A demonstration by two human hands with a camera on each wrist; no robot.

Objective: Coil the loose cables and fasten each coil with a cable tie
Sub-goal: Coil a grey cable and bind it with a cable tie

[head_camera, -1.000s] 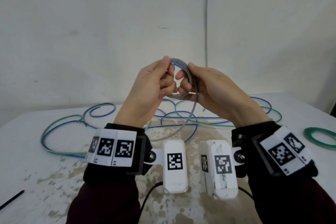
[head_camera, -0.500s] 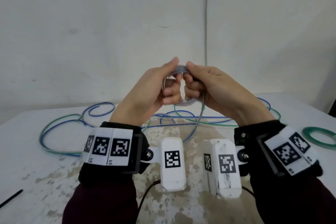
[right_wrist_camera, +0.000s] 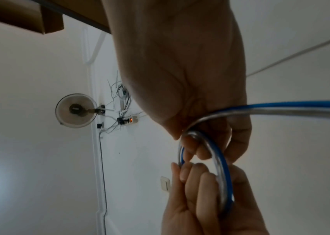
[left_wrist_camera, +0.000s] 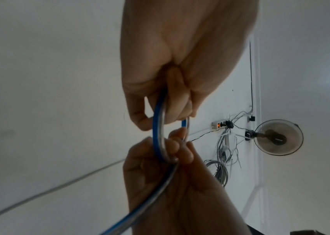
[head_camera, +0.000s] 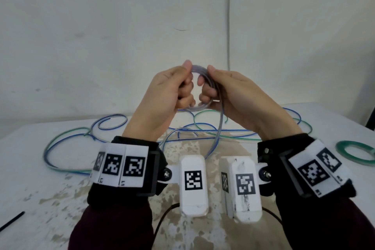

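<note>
Blue-and-clear plastic cable coil (head_camera: 199,87) held up above the white table (head_camera: 50,189), left hand (head_camera: 164,95) and right hand (head_camera: 233,95) both gripping it (fingers curled round); tail trails down to table.

Your maroon sleeves (head_camera: 113,227) end in black wrist bands (head_camera: 156,170) carrying white marker blocks (head_camera: 193,183) printed with black square codes, fixed by screws.

Two hands, left hand (head_camera: 162,95) and right hand (head_camera: 239,95); one small blue coil (head_camera: 199,87) between them; one green coil (head_camera: 354,153) far right on the bench (head_camera: 40,178); one black cable tie (head_camera: 12,221) near left; loose blue and green cables (head_camera: 67,142), number unclear.
</note>
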